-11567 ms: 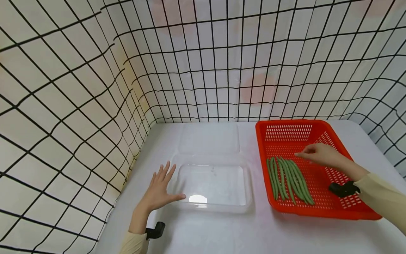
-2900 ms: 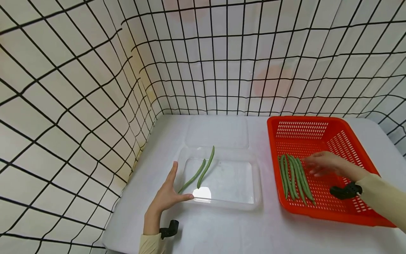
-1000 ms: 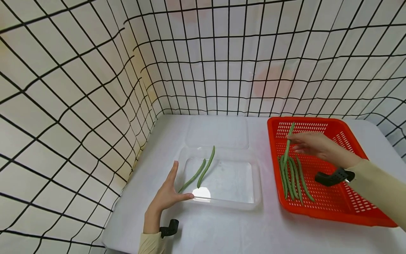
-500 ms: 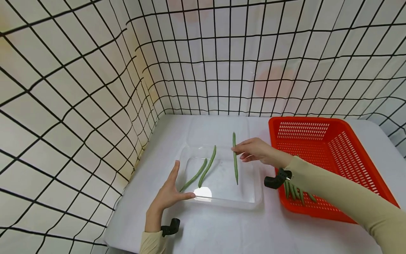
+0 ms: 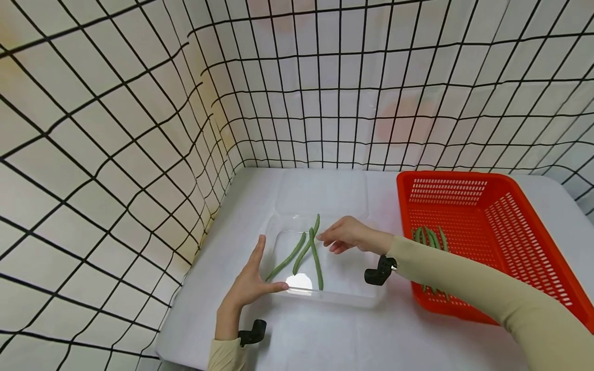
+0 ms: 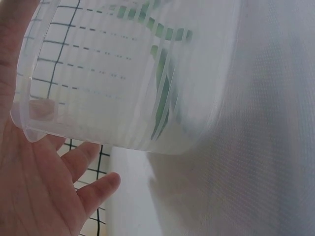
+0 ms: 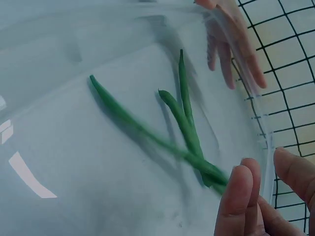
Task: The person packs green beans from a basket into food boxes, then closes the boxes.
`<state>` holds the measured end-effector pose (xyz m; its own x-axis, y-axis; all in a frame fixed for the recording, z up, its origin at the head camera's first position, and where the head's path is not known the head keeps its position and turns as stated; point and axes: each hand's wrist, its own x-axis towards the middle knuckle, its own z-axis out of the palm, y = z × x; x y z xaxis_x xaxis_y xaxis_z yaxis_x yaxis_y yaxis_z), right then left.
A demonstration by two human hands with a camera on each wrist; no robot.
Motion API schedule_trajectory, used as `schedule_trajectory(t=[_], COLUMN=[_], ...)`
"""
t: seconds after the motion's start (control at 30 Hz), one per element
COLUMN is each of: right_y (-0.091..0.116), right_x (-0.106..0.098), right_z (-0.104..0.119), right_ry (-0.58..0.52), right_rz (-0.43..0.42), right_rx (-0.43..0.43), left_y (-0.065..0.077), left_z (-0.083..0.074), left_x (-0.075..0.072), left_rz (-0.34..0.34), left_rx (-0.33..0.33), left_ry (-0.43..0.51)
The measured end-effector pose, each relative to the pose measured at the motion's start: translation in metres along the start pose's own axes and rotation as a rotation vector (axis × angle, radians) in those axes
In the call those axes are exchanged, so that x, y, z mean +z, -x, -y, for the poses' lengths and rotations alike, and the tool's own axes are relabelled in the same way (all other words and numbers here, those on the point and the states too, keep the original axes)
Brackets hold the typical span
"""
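Observation:
A clear plastic box [image 5: 343, 298] stands on the table, with three green beans inside. One green bean [image 5: 319, 273] crosses over a second bean [image 5: 299, 260]; a third bean [image 5: 286, 263] lies at the left. Beside the third bean, my left hand [image 5: 248, 283] rests against the box's left front corner, thumb on the front rim and fingers spread along the side. My right hand [image 5: 345, 234] is over the box, fingertips just right of the crossing bean's far end and seemingly apart from it. In the right wrist view, that bean's end is hidden behind the fingertips [image 7: 236, 191].
A red perforated basket [image 5: 510, 242] stands to the right, holding several green beans [image 5: 429, 237] partly hidden by my right sleeve. The box's clear lid [image 5: 322, 193] lies flat behind it. Black netting [image 5: 343, 103] surrounds the table's back and sides.
My right hand took a bean from the basket and carried it left into the box, where it appears let go across another bean. My left hand stays at the box's corner.

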<state>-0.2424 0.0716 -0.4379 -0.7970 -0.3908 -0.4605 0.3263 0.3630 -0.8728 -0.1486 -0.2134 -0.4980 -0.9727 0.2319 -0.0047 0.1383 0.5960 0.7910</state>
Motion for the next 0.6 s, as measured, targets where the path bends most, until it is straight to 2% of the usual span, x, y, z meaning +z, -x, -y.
schedule_trajectory(t=[0.27,0.4,0.6], right_y=[0.017,0.031,0.059], right_x=[-0.026,-0.049,-0.095], right_z=[-0.001,-0.002,-0.008], right_ry=[0.017,0.014,0.026], right_rz=[-0.019,-0.054,-0.137], right_rx=[-0.026,-0.023,-0.051], left_y=[-0.001,-0.002,-0.001], left_z=[-0.001,0.0,0.001], left_x=[0.001,0.001,0.002], left_rz=[-0.002,-0.009,-0.003], left_rx=[-0.008,0.0,-0.004], left_ry=[-0.019,-0.021,-0.004])
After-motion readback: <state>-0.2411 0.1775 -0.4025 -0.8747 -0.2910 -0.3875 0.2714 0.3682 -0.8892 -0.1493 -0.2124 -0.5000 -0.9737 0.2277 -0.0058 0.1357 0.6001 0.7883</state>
